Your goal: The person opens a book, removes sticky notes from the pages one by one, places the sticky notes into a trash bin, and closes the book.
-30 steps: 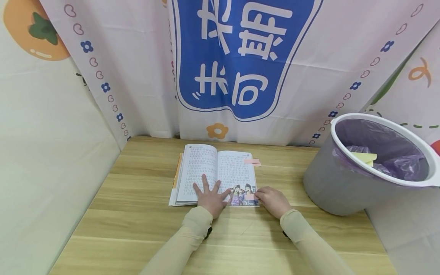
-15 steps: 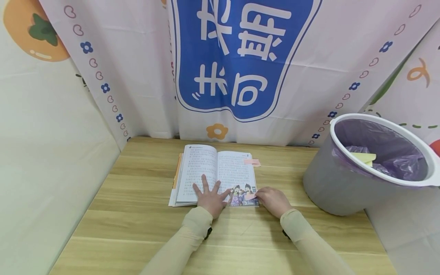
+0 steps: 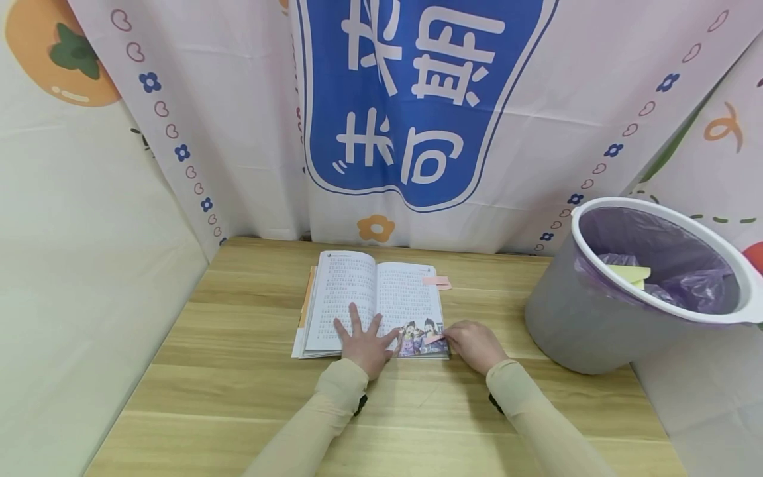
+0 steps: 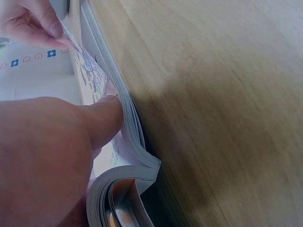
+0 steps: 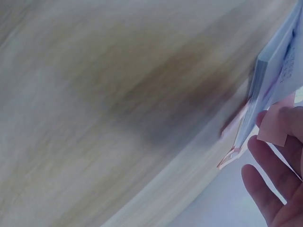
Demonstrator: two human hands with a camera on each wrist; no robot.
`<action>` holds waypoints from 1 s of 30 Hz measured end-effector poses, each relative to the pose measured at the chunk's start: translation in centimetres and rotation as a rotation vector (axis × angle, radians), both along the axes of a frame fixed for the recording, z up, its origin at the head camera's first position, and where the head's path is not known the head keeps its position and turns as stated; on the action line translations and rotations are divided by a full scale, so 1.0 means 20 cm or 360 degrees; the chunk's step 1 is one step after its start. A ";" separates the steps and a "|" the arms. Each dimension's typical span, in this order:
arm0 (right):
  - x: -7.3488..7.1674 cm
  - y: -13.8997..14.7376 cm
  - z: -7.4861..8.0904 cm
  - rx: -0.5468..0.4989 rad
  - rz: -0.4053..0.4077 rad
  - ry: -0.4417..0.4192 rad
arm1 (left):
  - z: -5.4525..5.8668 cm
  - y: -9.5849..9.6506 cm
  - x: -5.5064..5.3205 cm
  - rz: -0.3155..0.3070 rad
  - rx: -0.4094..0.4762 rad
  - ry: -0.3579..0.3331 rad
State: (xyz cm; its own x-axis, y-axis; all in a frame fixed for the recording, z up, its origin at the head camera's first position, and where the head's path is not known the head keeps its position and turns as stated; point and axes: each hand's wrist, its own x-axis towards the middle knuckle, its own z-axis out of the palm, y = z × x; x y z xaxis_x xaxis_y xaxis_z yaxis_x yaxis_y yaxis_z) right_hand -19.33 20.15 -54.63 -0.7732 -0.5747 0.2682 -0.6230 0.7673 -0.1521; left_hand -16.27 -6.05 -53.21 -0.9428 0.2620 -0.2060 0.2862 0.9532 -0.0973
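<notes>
An open book (image 3: 405, 291) lies on the wooden table, lines of text on both pages and a coloured picture of figures low on the right page. My left hand (image 3: 365, 346) presses on the lower part near the fold, fingers spread. In the left wrist view its thumb (image 4: 106, 120) rests on the page by the bottom edge. At the lower right page edge, my right hand (image 3: 475, 346) pinches a pink sticky note (image 5: 277, 125) between thumb and fingers. Part of the note still overlaps the picture. Another pink sticky note (image 3: 438, 281) juts from the upper right page edge.
A grey bin (image 3: 572, 318) with a white rim and purple liner stands on the table at the right. Yellow paper (image 3: 632, 273) lies inside it. A printed curtain (image 3: 256, 132) hangs along the table's back edge (image 3: 477, 253).
The lower pink sticky note has tilted up from the page, drawn by my right hand, which has shifted slightly upward. My left hand stays in place on the book.
</notes>
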 end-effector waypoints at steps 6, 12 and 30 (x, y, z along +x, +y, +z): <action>0.00 0.00 0.02 -0.0072 -0.0097 -0.0135 | 0.00 0.00 0.00 0.0003 0.0024 0.0005; 0.00 0.02 0.10 -0.0137 -0.0124 -0.0090 | 0.00 0.00 0.00 -0.0002 0.0014 -0.0003; 0.12 0.25 0.81 -0.0466 -0.0042 0.0788 | -0.04 0.00 -0.01 -0.0009 0.0013 -0.0005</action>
State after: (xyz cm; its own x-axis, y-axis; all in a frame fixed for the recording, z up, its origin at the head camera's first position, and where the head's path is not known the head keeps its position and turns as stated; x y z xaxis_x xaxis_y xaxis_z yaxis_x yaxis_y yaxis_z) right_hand -17.00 25.07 -38.33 -0.5281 -0.4046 0.7467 -0.6554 0.7532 -0.0554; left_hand -16.55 -6.06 -54.09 -0.9407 0.2689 -0.2066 0.2917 0.9524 -0.0884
